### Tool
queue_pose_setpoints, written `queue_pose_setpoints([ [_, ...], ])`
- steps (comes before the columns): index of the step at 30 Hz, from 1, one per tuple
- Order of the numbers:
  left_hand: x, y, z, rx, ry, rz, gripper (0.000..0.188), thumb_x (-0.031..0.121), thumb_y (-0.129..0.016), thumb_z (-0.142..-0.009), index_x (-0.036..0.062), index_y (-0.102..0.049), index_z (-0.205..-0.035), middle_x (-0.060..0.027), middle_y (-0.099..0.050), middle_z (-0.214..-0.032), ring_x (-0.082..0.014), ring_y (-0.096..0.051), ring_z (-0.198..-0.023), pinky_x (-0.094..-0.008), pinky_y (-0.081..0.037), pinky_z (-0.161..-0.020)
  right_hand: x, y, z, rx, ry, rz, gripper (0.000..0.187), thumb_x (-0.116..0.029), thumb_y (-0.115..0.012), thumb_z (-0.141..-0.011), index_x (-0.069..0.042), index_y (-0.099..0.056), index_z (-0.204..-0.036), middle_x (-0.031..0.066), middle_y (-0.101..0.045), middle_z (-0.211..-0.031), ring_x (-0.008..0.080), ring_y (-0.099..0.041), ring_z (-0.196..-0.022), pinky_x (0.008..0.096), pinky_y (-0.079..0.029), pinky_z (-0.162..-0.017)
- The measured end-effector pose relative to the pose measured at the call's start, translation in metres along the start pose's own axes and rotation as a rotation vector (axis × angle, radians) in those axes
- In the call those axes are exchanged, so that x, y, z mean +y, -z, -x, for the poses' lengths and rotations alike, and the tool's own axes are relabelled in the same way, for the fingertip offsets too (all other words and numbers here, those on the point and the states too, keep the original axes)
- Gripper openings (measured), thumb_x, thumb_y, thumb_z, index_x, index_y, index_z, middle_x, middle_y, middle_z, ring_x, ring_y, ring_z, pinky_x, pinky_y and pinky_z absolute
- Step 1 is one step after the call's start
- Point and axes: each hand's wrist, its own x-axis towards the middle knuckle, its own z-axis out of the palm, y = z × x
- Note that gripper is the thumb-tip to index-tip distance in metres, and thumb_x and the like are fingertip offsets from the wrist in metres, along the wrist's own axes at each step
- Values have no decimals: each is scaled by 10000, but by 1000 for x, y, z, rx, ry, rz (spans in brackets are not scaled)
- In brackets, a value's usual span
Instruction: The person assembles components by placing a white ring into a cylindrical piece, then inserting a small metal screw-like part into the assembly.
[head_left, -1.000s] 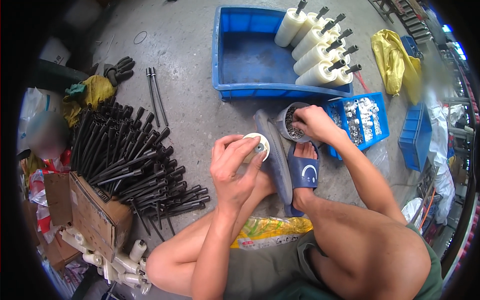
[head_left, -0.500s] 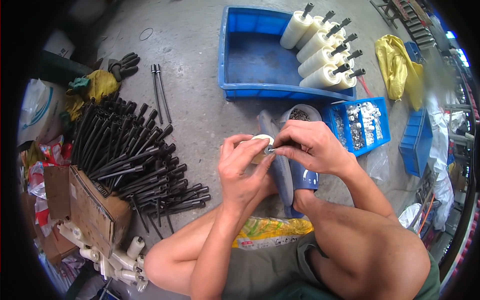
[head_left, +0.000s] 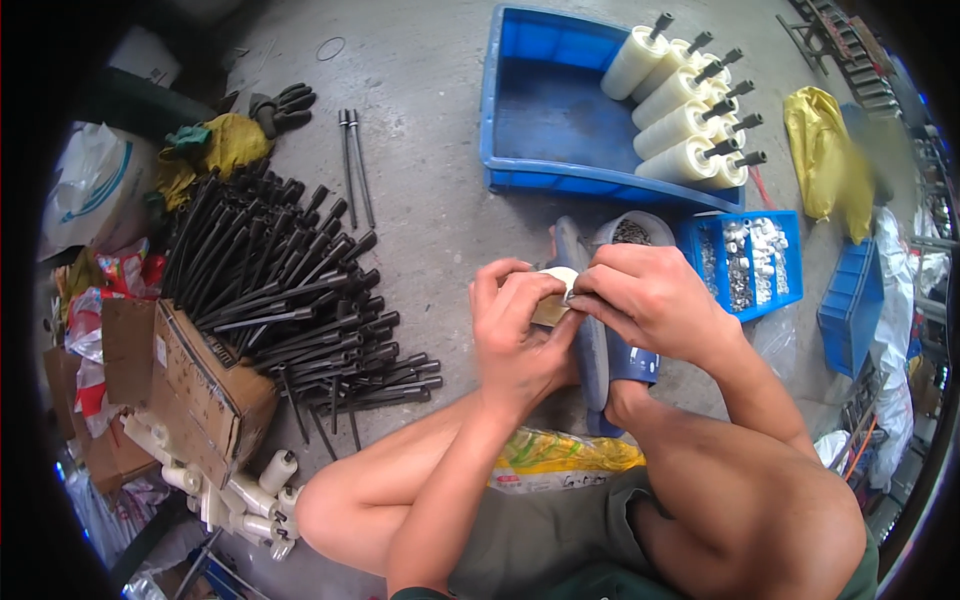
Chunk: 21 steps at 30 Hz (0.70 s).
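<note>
My left hand (head_left: 512, 335) is wrapped round a cream-coloured roller (head_left: 549, 311), its end turned toward my right hand. With thumb and fingertips, my right hand (head_left: 648, 298) pinches a small metal piece (head_left: 570, 295) against the middle of that end; the fingers hide most of it. Both hands are close together above my blue sandals (head_left: 597, 370). Just beyond them is a round tub (head_left: 640, 215) of small dark parts. To its right, a blue divided tray (head_left: 735, 308) carries small white and metal fittings.
A large blue crate (head_left: 560, 178) holds several cream rollers (head_left: 672, 130) with black shafts upright. On the left, a big heap of black rods (head_left: 270, 270) lies by a torn cardboard box (head_left: 205, 390), with loose rollers (head_left: 255, 495) below. Two rods (head_left: 356, 165) and dark gloves (head_left: 283, 110) lie farther off.
The whole view has shifted, so the surroundings sit farther right. My right fingertips now cover more of the roller's end. My left hand keeps its hold on the roller.
</note>
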Motion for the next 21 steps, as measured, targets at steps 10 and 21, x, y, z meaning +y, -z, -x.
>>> queue_pose_setpoints([
  [10, 3, 7, -2, 44, 17, -63, 446, 56, -804, -756, 19, -705, -1189, -168, -601, -1192, -397, -520, -1199, -510, -410, -1050, -11, -12, -9, 44, -4, 104, 212, -162, -782, -876, -77, -599, -810, 53, -542, -762, 249, -633, -695, 386, -520, -548],
  [21, -2, 5, -3, 33, 68, 27, 345, 47, -782, -778, -15, -675, -1099, -183, -672, -1234, -416, -594, -1194, -490, -472, -1025, -9, -17, -16, 23, 34, 197, 199, -172, -736, -862, -89, -572, -786, 55, -545, -778, 237, -633, -720, 384, -528, -565],
])
